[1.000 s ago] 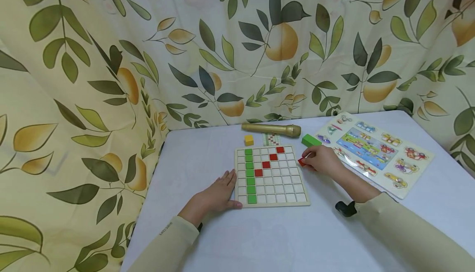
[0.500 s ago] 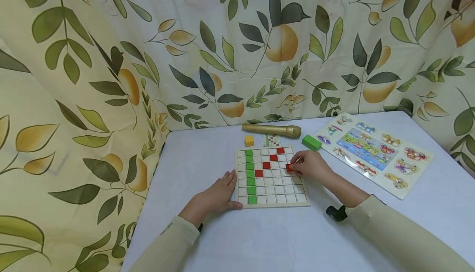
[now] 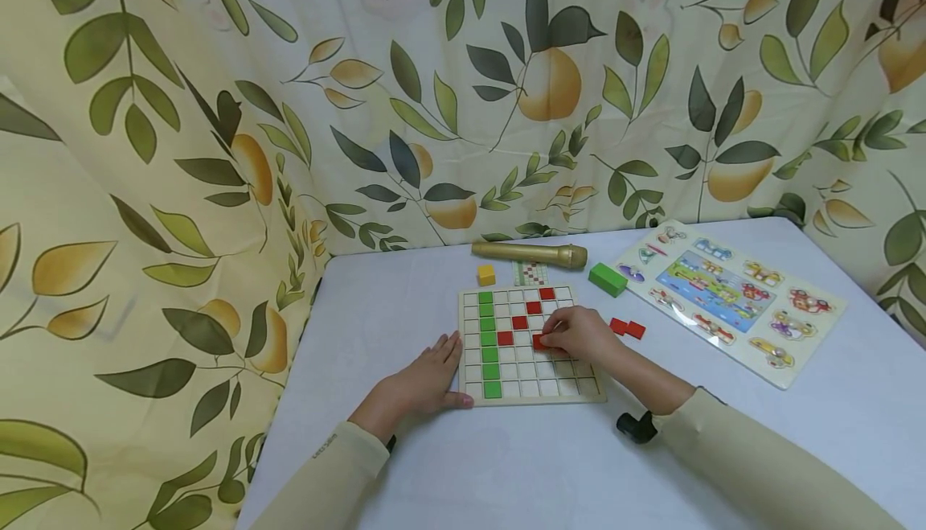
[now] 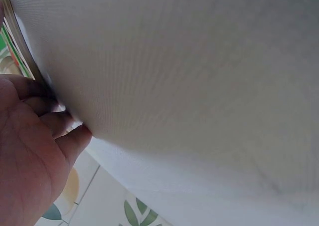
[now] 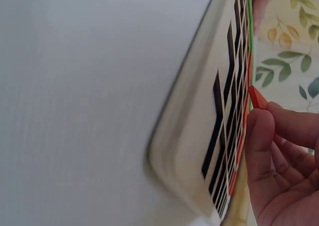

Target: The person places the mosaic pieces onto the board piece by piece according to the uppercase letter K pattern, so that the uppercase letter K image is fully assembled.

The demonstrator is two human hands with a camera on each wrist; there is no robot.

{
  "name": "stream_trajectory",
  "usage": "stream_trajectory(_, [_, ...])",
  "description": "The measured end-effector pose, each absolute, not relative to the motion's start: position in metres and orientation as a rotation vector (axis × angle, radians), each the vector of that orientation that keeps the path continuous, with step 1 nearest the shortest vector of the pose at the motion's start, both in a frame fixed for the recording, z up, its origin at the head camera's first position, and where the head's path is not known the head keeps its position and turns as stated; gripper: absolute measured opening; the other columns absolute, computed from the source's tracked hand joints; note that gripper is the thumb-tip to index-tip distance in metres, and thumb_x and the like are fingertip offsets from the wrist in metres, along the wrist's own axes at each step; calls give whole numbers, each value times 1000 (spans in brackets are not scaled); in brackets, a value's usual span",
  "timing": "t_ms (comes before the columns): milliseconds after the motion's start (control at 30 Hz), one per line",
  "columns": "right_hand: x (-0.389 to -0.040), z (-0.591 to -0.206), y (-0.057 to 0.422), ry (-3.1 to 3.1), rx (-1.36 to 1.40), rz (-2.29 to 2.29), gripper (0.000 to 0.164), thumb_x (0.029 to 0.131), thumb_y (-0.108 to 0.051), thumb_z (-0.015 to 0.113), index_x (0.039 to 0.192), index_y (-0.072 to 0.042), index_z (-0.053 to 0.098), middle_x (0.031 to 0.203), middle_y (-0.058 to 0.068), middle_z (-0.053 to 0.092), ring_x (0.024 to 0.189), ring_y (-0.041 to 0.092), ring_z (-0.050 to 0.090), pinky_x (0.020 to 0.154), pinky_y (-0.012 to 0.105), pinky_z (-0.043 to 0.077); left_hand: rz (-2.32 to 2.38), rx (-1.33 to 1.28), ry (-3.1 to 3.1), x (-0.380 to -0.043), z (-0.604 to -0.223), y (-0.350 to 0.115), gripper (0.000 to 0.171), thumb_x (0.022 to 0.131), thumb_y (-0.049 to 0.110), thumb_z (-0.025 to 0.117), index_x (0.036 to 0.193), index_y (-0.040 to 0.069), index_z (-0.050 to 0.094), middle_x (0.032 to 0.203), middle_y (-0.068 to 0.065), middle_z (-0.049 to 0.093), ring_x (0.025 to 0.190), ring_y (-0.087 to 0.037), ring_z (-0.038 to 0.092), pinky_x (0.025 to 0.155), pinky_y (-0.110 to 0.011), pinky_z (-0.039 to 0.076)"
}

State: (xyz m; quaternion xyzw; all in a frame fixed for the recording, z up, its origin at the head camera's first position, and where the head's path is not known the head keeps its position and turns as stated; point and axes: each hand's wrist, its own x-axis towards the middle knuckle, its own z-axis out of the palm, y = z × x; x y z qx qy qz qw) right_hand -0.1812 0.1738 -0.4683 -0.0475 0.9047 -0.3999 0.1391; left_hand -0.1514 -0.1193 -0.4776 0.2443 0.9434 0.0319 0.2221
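Note:
A square wooden grid board lies on the table, with a column of green tiles at its left. Several red tiles run in a diagonal toward its top right. My right hand pinches another red tile between thumb and forefinger, tilted close over the cells right of the diagonal's lower end. The left hand rests along the board's left edge, fingers extended and thumb at the lower left corner. In the left wrist view, its palm and fingertips show beside the board's side.
Two loose red tiles lie right of the board. Behind it are a yellow block, a small pattern card, a gold microphone and a green block. A vehicle picture puzzle lies at the right.
My right hand has carried the red tile from beyond the board's right edge leftward over the grid, uncovering the two loose tiles. The left hand stays in place.

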Motion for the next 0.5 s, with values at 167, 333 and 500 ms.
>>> stream_trajectory(167, [-178, -473, 164, 2598, -190, -1194, 6, 91, -14, 76, 93, -9, 72, 75, 1, 66, 66, 17, 59, 62, 29, 51, 84, 674, 2611, -151, -477, -119, 108, 86, 65, 64, 162, 7, 12, 169, -5, 5, 155, -24, 5, 122, -42, 19])
stream_trajectory(333, [-177, -478, 157, 2615, -282, -1171, 4, 90, -11, 76, 89, -11, 72, 74, -1, 64, 65, 16, 57, 62, 30, 49, 97, 667, 2609, -150, -476, -119, 108, 86, 64, 65, 162, 7, 12, 169, -5, 5, 155, -24, 5, 122, -42, 19])
stream_trajectory(500, [-178, -481, 152, 2674, -358, -1079, 7, 89, -11, 76, 84, -13, 71, 77, -4, 64, 71, 15, 55, 66, 31, 47, 103, 668, 2610, -150, -475, -119, 108, 86, 63, 66, 162, 7, 13, 169, -5, 6, 155, -24, 5, 122, -42, 19])
